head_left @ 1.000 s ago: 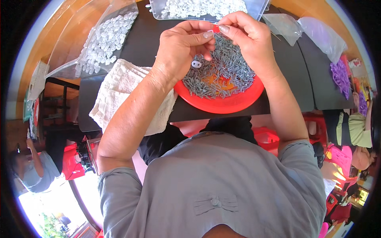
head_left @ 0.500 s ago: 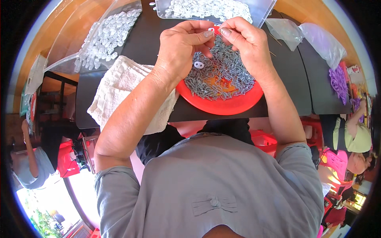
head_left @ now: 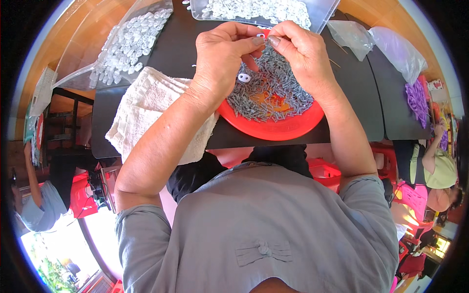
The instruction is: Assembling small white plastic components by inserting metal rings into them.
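Both my hands are raised over the far side of a red round tray heaped with small grey screw-shaped pieces. My left hand pinches a small white plastic piece with holes between thumb and forefinger. The fingertips of my right hand are pressed together just beside that piece; whatever they hold is too small to make out. A white oval piece with two holes shows below my left fingers, against the grey heap; whether it touches the hand, I cannot tell.
A clear bin of white pieces stands beyond the tray. Another clear container with white oval pieces is at far left. A cream cloth lies by my left forearm. Plastic bags and a purple bundle lie right. People sit on both sides.
My right fingertips have shifted slightly left, closer to the white piece in my left hand. My left hand keeps its pinch almost in place.
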Motion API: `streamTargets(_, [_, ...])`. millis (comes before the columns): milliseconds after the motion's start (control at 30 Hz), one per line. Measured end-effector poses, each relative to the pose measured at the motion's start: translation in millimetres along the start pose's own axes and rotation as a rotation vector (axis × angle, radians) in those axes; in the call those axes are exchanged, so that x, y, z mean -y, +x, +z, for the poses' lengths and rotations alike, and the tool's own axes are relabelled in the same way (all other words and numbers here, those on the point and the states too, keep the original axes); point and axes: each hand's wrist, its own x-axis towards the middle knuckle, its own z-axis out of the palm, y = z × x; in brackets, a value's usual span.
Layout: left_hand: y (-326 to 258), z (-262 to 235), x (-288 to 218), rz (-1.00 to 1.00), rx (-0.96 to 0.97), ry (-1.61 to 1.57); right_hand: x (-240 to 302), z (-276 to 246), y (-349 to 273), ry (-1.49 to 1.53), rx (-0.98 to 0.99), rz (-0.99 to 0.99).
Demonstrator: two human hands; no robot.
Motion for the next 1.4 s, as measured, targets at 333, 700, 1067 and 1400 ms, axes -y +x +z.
streamTargets(333, [-5.7, 2.6, -3.9, 0.072, -0.069, 0.111, -4.5, 13.8, 0.6, -0.122, -0.081, -0.22])
streamTargets(700, [1.2, -4.5, -6.8, -0.031, 0.006, 0.184, -5.7, -0.3, -0.7, -0.028, -0.006, 0.002])
streamTargets(1067, [1.5, -3.4, -6.0, -0.047, 0.052, 0.298, -2.3, -1.6, -1.0, -0.095, 0.027, -0.091])
streamTargets(1400, [-1.2, -1.0, -1.5, -0.031, 0.037, 0.338, 1.1, 0.4, -4.1, -0.159, 0.021, -0.114])
